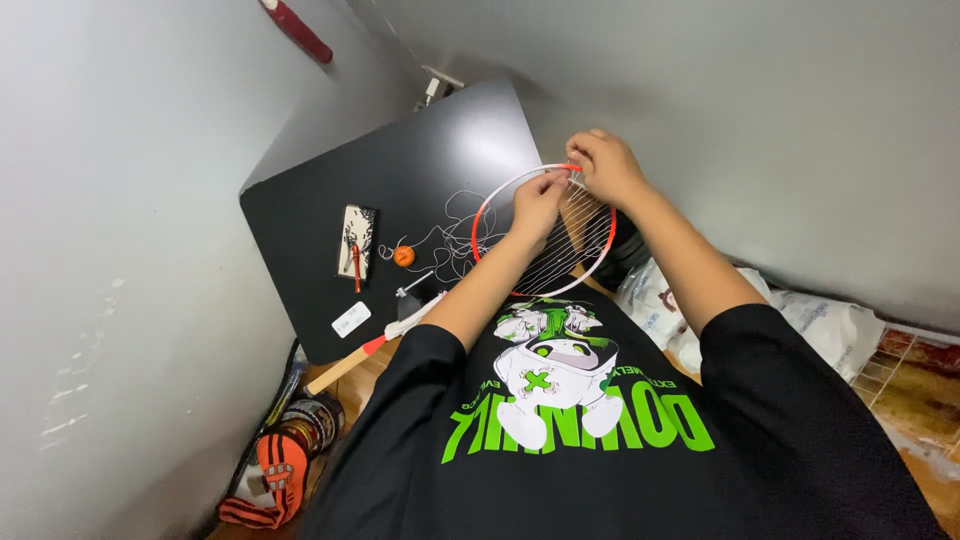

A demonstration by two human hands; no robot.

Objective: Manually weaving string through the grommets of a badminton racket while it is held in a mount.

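Observation:
A badminton racket head (497,197) with a white and orange-red frame lies over the near edge of a black table (330,185). My left hand (538,199) pinches the strings near the top of the frame. My right hand (603,165) grips the top of the frame beside it, fingers closed on the rim and string. Loose white string (447,232) trails in loops across the table to the left of the racket. The racket's shaft and handle (372,348) run back toward my body.
On the table lie a patterned flat case with a red pen (356,243), a small orange ball (403,256), a white tag (351,319) and a small metal tool (408,293). String reels and an orange strap (285,462) sit on the floor at left. Plastic bags (830,325) lie at right.

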